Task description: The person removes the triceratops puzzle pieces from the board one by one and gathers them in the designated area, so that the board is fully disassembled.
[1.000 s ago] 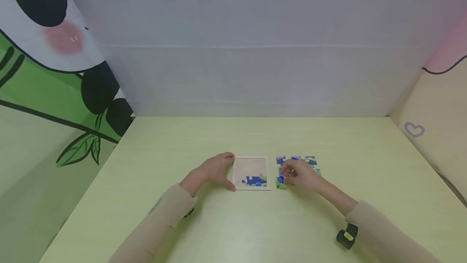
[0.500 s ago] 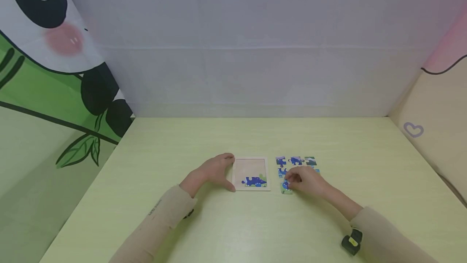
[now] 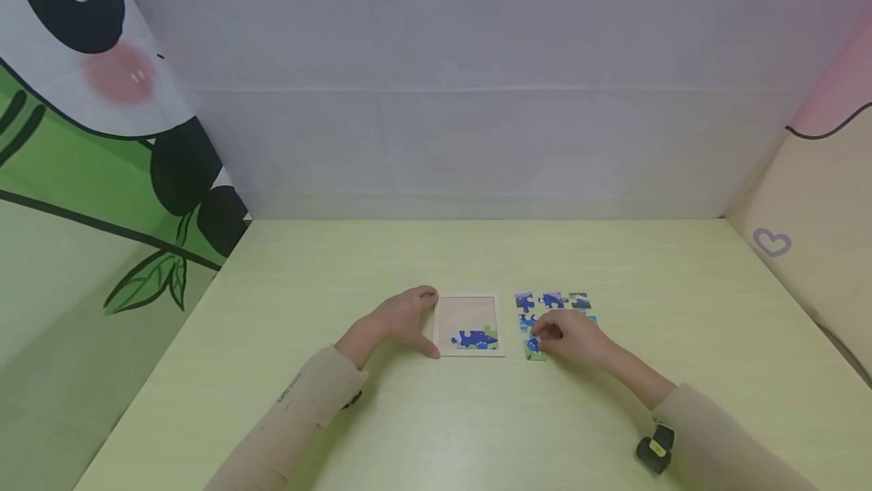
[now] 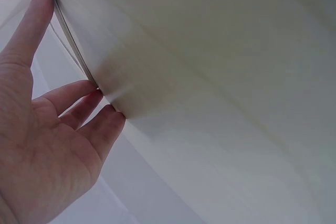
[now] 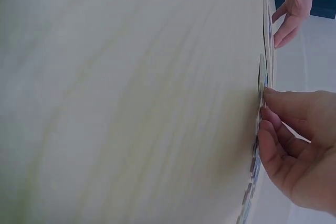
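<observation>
My left hand [image 3: 402, 319] touches the left side of a pale square puzzle frame [image 3: 468, 352], thumb at its near corner and fingers at its far corner. A few joined blue-and-green puzzle pieces [image 3: 479, 338] lie in the near right part of the frame. To the right of it, my right hand [image 3: 574, 336] pinches a puzzle piece [image 3: 534, 354] with green and blue on it, low over the table. Its right part is hidden by the fingers. In the right wrist view, thumb and fingertips meet at the thin edge of this piece [image 5: 262, 72].
Several loose puzzle pieces [image 3: 552, 299] lie in rows just beyond the right hand, which partly covers them. The pale table [image 3: 436, 415] runs back to a hanging white cloth [image 3: 436, 143]. Printed cloths with cartoon figures stand at both sides.
My right hand has shifted slightly right and toward me, bringing the green-and-blue puzzle piece along and uncovering pieces behind. In the last half second it hardly moves. The left hand has stayed put.
</observation>
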Motion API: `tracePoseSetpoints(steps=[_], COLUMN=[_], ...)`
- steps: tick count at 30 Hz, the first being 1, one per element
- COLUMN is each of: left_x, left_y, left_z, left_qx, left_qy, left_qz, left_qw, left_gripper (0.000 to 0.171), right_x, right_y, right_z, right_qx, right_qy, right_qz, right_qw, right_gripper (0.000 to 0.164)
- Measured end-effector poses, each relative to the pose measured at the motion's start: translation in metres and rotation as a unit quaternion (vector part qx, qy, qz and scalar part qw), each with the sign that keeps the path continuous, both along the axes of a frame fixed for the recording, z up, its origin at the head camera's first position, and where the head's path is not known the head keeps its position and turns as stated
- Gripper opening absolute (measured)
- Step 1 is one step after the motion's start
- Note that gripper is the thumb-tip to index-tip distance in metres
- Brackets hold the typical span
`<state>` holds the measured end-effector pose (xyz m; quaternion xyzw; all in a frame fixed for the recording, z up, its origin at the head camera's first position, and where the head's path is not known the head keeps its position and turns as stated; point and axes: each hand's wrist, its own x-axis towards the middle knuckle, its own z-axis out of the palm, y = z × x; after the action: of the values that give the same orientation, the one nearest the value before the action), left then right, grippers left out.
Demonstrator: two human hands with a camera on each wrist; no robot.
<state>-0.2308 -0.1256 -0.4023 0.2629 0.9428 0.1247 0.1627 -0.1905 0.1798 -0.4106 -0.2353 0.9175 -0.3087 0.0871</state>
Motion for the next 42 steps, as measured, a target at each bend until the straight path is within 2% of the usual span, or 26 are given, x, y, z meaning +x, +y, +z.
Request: tracePoseSetpoints(steps=[6,13,18,22,29,38,42], left_x=[0.001,0.005,0.004,0.002,0.002,0.0,0.0], left_y=[-0.001,-0.003,-0.003,-0.004,-0.004,-0.002,-0.003], left_z=[0.0,0.003,0.002,0.0,0.0,-0.002,-0.002], left_qx=[0.009,0.013,0.002,-0.001,0.002,0.0,0.006], left_qy=[-0.001,0.004,0.006,0.009,0.009,0.004,0.004], left_qz=[-0.002,-0.009,-0.004,-0.002,0.0,0.0,-0.001], left_qw=[1.0,0.9999,1.0,1.0,1.0,1.0,1.0], left_gripper=[0.096,0.097,0.097,0.098,0.098,0.098,0.098], right_x=[0.001,0.002,-0.001,-0.005,-0.015,-0.019,-0.018], right_y=[-0.001,-0.001,-0.001,-0.006,-0.029,-0.064,-0.077], right_z=[0.0,0.005,0.011,0.014,0.016,0.007,0.005], right_qx=[0.003,-0.003,-0.004,0.003,0.015,-0.048,-0.046], right_qy=[0.009,-0.017,-0.005,0.001,-0.003,-0.049,-0.062], right_qz=[0.009,0.005,0.023,0.02,0.025,0.042,0.039], right_qw=[1.0,1.0,1.0,1.0,1.0,0.997,0.996], right_gripper=[0.014,0.015,0.017,0.018,0.019,0.02,0.021])
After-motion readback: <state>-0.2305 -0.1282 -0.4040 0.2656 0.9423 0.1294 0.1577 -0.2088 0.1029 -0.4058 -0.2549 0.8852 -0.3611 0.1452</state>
